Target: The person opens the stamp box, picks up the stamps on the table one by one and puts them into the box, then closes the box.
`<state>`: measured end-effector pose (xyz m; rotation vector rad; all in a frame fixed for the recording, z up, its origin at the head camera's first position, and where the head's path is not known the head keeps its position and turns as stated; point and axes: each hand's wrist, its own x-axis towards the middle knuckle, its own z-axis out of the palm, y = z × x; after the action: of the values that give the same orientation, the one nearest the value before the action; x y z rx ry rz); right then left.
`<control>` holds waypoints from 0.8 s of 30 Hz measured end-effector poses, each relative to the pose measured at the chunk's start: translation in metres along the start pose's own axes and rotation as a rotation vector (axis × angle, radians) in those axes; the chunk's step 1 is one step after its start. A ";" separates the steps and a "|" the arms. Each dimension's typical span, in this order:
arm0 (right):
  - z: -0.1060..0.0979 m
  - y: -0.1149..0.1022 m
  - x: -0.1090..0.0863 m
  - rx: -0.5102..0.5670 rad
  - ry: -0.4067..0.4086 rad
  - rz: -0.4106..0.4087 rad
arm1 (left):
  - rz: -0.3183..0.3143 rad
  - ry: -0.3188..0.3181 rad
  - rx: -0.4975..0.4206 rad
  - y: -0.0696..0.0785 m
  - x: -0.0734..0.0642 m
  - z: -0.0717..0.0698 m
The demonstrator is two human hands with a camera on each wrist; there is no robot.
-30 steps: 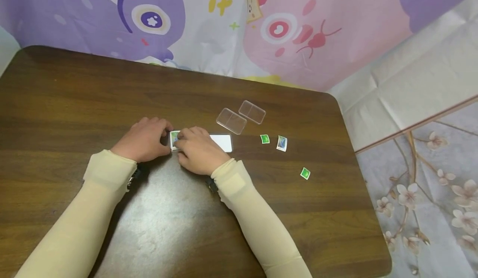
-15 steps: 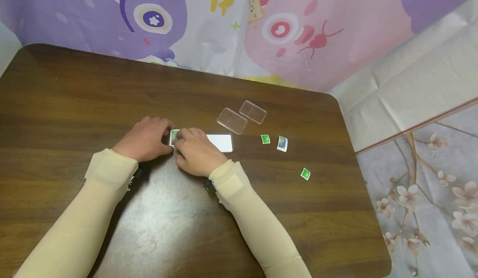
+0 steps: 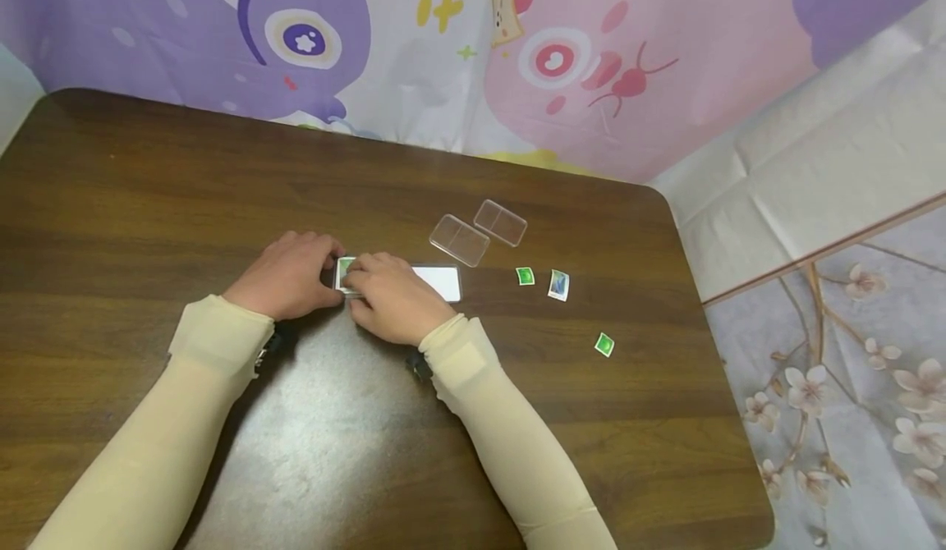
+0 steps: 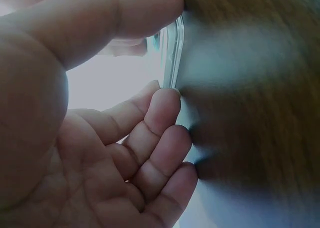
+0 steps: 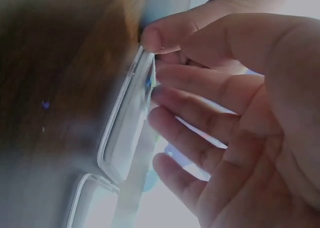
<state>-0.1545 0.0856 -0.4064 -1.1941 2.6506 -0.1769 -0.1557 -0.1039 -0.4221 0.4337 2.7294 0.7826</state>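
My left hand (image 3: 284,277) grips the left end of a shallow clear plastic case (image 5: 116,120), thumb on the near edge and fingers at the far one. Inside that end shows a small green and white picture piece (image 3: 344,268), partly covered. Fingertips of my right hand (image 3: 395,300) rest on the picture piece, the fingers nearly straight in the right wrist view. From under that hand a white panel (image 3: 439,281) in a clear rim extends to the right. The right wrist view shows a second clear case (image 5: 85,200) beside the first.
Two clear plastic covers (image 3: 459,240) lie beyond the panel. To the right are two small green picture pieces (image 3: 525,276) and a blue one (image 3: 558,285), loose on the brown wooden table (image 3: 562,443). A cartoon-printed cloth (image 3: 421,82) hangs behind the table's far edge.
My right fingers shift slightly over the picture piece, covering a little more of it now. The left hand keeps its hold on the case end; the loose pieces stay put.
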 end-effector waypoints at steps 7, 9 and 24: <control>-0.008 0.008 -0.005 0.098 0.074 -0.010 | 0.001 -0.007 0.001 -0.001 0.001 0.000; -0.010 0.011 -0.007 0.097 0.088 -0.002 | 0.001 -0.009 0.000 -0.002 0.001 0.000; -0.026 0.030 -0.024 0.158 0.206 0.066 | 0.010 -0.006 -0.002 0.002 0.002 0.001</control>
<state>-0.1674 0.1237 -0.3832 -1.0890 2.7832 -0.5127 -0.1567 -0.1009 -0.4219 0.4486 2.7228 0.7849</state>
